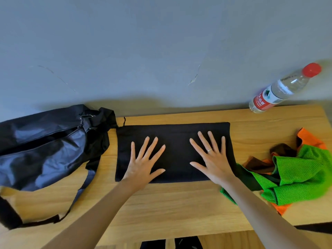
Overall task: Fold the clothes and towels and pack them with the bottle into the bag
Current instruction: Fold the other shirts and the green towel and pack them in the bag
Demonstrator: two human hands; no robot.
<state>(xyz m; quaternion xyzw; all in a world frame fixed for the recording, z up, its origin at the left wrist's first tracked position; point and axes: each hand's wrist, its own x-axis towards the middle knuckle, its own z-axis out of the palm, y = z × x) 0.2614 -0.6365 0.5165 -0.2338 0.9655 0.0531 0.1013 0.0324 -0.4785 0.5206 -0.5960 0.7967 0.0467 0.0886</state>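
Both hands lie flat with fingers spread, grasping nothing: the left hand (143, 159) and right hand (211, 157) press on the black cloth (174, 133) at the middle of the tabletop (170, 203). The bag (46, 146) sits at nine o'clock, the bottle (280, 90) at two, the unfolded green and orange mesh pile (301, 175) at three. Smooth outward from the centre, keep the edges aligned, then fold evenly so it packs flat.

A red and white label with white characters and a small green emblem is carried by the water bottle (280, 89), but nothing on it can be read.
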